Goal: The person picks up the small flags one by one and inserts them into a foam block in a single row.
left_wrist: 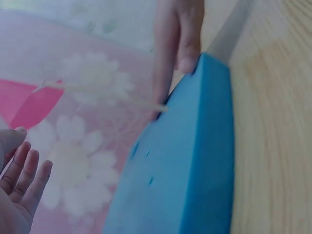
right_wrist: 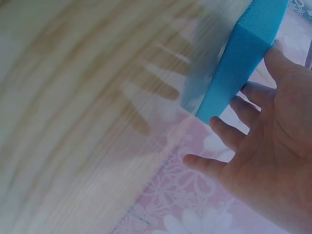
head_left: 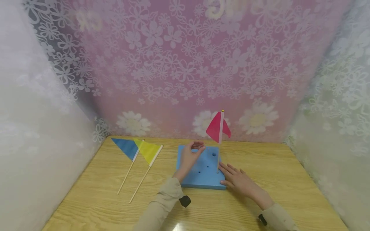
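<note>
A blue foam block (head_left: 206, 179) with several holes in its top lies flat on the table. The stick of a red triangular flag (head_left: 214, 128) stands upright in a hole near the block's right edge. My right hand (head_left: 241, 183) rests against that edge, its fingers spread and fairly straight along the block's side in the right wrist view. Over the block's left part hovers my left hand (head_left: 189, 159), fingers loosely bent with nothing between them. In the left wrist view, the left fingers (left_wrist: 31, 180) are apart from the flag stick.
To the left, a blue flag (head_left: 125, 147) and a yellow flag (head_left: 148, 150) lie on the wooden table (head_left: 95, 186), their cloths overlapping and sticks pointing toward me. A flowered pink backdrop (head_left: 173, 64) rises behind the table, with pale panels on both sides.
</note>
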A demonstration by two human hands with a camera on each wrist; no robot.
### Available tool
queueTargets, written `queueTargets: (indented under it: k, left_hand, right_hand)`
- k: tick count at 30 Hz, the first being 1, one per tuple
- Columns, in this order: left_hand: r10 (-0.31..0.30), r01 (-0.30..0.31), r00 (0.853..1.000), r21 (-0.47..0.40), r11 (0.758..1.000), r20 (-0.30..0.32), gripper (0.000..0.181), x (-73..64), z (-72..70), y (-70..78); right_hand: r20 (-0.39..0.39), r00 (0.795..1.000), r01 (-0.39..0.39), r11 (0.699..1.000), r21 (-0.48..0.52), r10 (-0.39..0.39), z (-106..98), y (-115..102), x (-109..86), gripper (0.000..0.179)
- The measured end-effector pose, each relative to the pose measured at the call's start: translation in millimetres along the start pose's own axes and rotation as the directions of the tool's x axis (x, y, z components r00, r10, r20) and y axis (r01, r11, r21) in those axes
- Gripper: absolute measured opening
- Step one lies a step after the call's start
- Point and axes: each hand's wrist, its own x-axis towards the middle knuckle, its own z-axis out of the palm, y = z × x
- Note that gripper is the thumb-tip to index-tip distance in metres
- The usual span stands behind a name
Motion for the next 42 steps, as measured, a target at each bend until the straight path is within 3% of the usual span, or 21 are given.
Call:
queueTargets:
  k: [6, 11, 17, 22, 26, 29, 34, 36, 38, 42]
  left_hand:
    - [-0.02, 0.022, 0.996, 0.024, 0.999, -0.089, 0.022, 5.1, -52.6, -6.1]
    - [-0.061, 0.068, 0.991, 0.058, 0.996, -0.119, 0.021, 0.9, -99.6, -13.1]
    - [-0.144, 0.161, 0.979, 0.108, 0.981, -0.146, 0.022, -11.7, -148.5, -25.3]
    - [-0.265, 0.284, 0.956, 0.171, 0.944, -0.125, 0.022, -25.2, -177.7, -35.3]
    - [-0.38, 0.386, 0.922, 0.207, 0.899, -0.068, 0.025, -36.6, -194.6, -39.9]
    - [-0.454, 0.442, 0.891, 0.279, 0.853, -0.024, 0.025, -43.9, -203.8, -43.5]
    - [-0.516, 0.449, 0.856, 0.452, 0.771, 0.03, 0.017, -53.8, -211.8, -47.2]
    - [-0.521, 0.438, 0.853, 0.49, 0.754, 0.04, 0.014, -57.0, -212.2, -47.3]
    - [-0.514, 0.421, 0.856, 0.506, 0.753, 0.053, 0.013, -60.4, -211.4, -46.7]
    - [-0.478, 0.375, 0.877, 0.555, 0.743, 0.049, 0.013, -65.2, -208.0, -45.8]
  right_hand:
    - [-0.025, 0.999, 0.022, 1.0, 0.001, -0.022, -1, 0, -2.3, 0.066]
    - [-0.064, 0.996, 0.053, 0.998, -0.023, -0.055, 0, -1, -2.5, 0.064]
    - [-0.028, 0.999, 0.028, 0.999, -0.017, -0.029, -5, -5, -2.7, 0.064]
    - [-0.009, 1.0, 0.002, 1.0, -0.029, -0.002, -7, -6, -2.9, 0.065]
    - [-0.016, 1.0, 0.005, 0.999, -0.044, -0.006, -6, -5, -3.0, 0.065]
    - [-0.029, 0.999, 0.012, 0.998, -0.055, -0.014, -5, -5, -2.9, 0.065]
    - [-0.037, 0.999, 0.018, 0.998, -0.061, -0.02, -4, -4, -2.6, 0.064]
    - [-0.034, 0.999, 0.017, 0.998, -0.058, -0.019, -4, -4, -2.7, 0.064]
    - [-0.032, 0.999, 0.016, 0.999, -0.051, -0.018, -4, -4, -2.9, 0.064]
    - [-0.028, 0.999, 0.023, 0.999, -0.04, -0.024, -5, -5, -1.9, 0.064]
